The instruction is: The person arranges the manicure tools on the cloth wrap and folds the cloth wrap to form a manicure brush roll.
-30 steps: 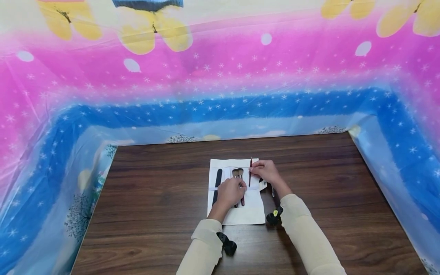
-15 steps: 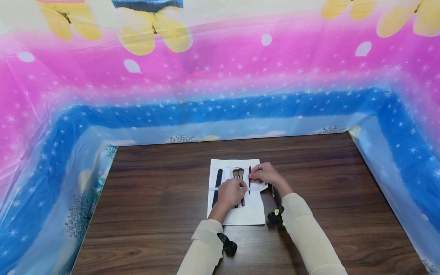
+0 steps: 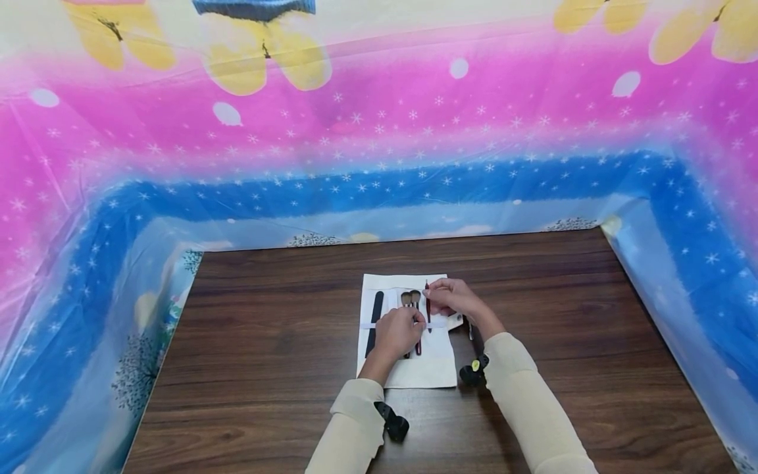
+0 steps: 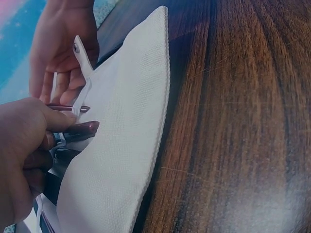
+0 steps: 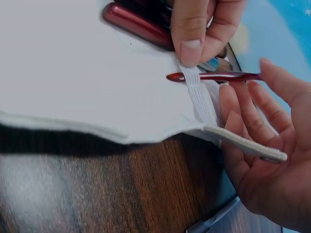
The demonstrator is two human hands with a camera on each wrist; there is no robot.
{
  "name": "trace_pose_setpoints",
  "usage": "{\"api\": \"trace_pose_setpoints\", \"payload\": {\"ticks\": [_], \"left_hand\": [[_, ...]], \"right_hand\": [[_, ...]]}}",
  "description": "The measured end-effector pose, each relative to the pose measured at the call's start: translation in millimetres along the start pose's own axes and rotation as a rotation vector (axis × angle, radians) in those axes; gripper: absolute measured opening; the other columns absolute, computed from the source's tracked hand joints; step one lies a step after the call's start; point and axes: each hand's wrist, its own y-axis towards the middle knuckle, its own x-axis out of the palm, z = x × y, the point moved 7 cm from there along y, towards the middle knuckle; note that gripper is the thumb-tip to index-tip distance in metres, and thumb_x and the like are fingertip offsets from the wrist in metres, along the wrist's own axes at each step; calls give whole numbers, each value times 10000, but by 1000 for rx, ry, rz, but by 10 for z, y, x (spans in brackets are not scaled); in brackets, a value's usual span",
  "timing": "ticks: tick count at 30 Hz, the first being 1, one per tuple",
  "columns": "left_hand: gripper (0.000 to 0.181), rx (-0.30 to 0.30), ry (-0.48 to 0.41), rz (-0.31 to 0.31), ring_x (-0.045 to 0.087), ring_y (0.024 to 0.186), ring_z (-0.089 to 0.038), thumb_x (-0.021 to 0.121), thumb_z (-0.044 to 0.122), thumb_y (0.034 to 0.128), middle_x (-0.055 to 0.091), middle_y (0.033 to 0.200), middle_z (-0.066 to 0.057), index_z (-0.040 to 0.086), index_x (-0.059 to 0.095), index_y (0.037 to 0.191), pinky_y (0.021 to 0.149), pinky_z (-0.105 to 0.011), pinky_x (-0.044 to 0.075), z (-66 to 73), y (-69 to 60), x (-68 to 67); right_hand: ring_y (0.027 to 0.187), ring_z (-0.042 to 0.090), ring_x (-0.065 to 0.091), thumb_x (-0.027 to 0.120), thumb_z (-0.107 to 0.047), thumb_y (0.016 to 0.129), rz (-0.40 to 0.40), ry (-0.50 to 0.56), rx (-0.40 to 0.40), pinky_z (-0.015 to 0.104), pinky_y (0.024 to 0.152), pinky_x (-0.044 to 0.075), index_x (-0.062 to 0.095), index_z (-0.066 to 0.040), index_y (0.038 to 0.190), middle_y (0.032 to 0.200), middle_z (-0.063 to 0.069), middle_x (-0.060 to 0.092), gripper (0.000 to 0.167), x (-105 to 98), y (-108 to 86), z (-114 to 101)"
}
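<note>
A white fabric brush roll (image 3: 408, 375) lies unfolded on the table, with a white elastic band (image 5: 197, 92) across it. My left hand (image 3: 399, 332) pinches the band between thumb and forefinger, beside the makeup brushes (image 3: 416, 297). A slim dark-red makeup brush (image 5: 218, 76) runs under the band, its pointed handle end showing past it in the right wrist view. My right hand (image 3: 458, 299) holds this brush near its upper end. Thicker red handles (image 5: 138, 24) lie beside the left hand. Part of the brushes is hidden beneath the left hand.
A long black strip (image 3: 376, 316) sits under the band on the roll's left side. At the right edge a fabric tab with a snap (image 5: 248, 143) sticks out. A thin metallic object (image 5: 214, 218) lies on the wooden table (image 3: 266, 368); a patterned cloth (image 3: 379, 131) surrounds it.
The slim brush has come down and its handle end now passes under the band. My right fingers have shifted slightly up and left along it. My left hand stays in place.
</note>
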Motion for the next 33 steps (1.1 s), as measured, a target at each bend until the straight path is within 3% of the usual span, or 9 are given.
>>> {"api": "trace_pose_setpoints", "payload": {"ticks": [9, 17, 22, 27, 33], "left_hand": [[85, -6, -8, -5, 500, 574, -79, 702, 213, 934, 639, 650, 78, 200, 741, 859, 569, -250, 337, -8, 8, 14], [80, -24, -9, -23, 503, 582, -83, 695, 216, 942, 634, 662, 81, 198, 742, 880, 583, -253, 339, -1, 1, 20], [82, -24, 2, -18, 498, 581, -84, 694, 218, 942, 628, 654, 81, 199, 743, 879, 580, -254, 336, 4, -4, 12], [86, -17, 8, -4, 503, 588, -81, 695, 217, 936, 647, 670, 81, 205, 743, 867, 576, -254, 343, 4, -8, -1], [94, -8, 16, 14, 520, 603, -80, 699, 216, 930, 666, 681, 82, 220, 741, 846, 588, -264, 363, 7, -12, -11]], "right_hand": [[694, 56, 659, 627, -238, 1013, 88, 97, -1, 195, 618, 537, 663, 24, 1211, 839, -20, 701, 331, -22, 11, -2], [641, 54, 635, 656, -176, 989, 120, 118, 21, 192, 603, 537, 681, 32, 1159, 759, -23, 684, 270, -28, 7, 16], [647, 60, 640, 672, -162, 976, 114, 43, 46, 206, 615, 527, 724, 30, 1101, 767, -14, 700, 235, -36, -12, 38], [627, 91, 611, 697, -200, 951, 103, -126, 54, 252, 609, 480, 768, 1, 1004, 681, -20, 685, 219, -49, -38, 20], [576, 88, 545, 725, -194, 919, 60, -258, 15, 248, 570, 421, 788, -44, 848, 600, -45, 639, 177, -46, -64, -50]]}}
